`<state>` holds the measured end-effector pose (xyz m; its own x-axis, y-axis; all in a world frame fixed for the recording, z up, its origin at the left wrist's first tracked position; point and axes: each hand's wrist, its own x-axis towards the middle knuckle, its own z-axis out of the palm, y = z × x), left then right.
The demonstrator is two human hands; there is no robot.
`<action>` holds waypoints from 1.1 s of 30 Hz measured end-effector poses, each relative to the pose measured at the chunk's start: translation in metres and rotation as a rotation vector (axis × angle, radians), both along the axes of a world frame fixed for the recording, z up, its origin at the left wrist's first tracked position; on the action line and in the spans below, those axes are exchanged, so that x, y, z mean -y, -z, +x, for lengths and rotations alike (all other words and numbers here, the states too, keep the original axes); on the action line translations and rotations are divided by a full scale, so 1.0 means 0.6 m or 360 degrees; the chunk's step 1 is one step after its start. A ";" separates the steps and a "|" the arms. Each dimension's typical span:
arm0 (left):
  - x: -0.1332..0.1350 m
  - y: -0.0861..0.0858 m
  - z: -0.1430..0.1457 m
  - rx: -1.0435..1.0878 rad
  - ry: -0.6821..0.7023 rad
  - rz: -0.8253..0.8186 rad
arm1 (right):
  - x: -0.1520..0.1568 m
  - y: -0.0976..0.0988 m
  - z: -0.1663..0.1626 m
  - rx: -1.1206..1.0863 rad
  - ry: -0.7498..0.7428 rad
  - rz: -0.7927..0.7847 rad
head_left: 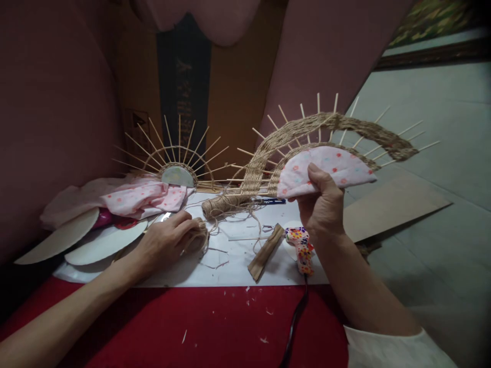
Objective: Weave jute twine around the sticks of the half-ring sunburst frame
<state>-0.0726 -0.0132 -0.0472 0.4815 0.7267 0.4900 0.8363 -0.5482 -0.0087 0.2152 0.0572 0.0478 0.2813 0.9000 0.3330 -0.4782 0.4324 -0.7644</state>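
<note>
My right hand (324,204) grips a half-round woven fan (330,122) and holds it up over the right side of the white work surface. Its thumb presses on the floral cloth centre (341,161); thin sticks radiate outward through twine bands. Low on the left, my left hand (174,237) has its fingers curled around a small coil of twine (200,236). Just beyond it lies a larger roll of twine (222,205), with loose strands trailing. A second, mostly unwoven fan frame (178,163) of sticks stands at the back left.
Floral cloth (138,197) is bunched at left, near pale half-round cards (107,243). A flower-patterned glue gun (303,248), its cord (297,317) running toward me, lies beside a folded brown strip (265,253). A pen (272,201) lies behind. Scraps dot the red surface (230,327).
</note>
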 end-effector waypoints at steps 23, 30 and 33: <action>-0.051 -0.018 -0.009 0.0550 0.0031 -0.0444 | -0.008 -0.002 0.004 -0.0017 0.0082 -0.0025; -0.046 -0.015 -0.005 0.0582 0.0221 -0.0431 | -0.008 -0.004 0.003 -0.0051 0.0102 -0.0036; -0.034 -0.029 -0.004 0.0564 0.0244 -0.0584 | -0.009 -0.003 0.004 -0.0039 0.0095 -0.0014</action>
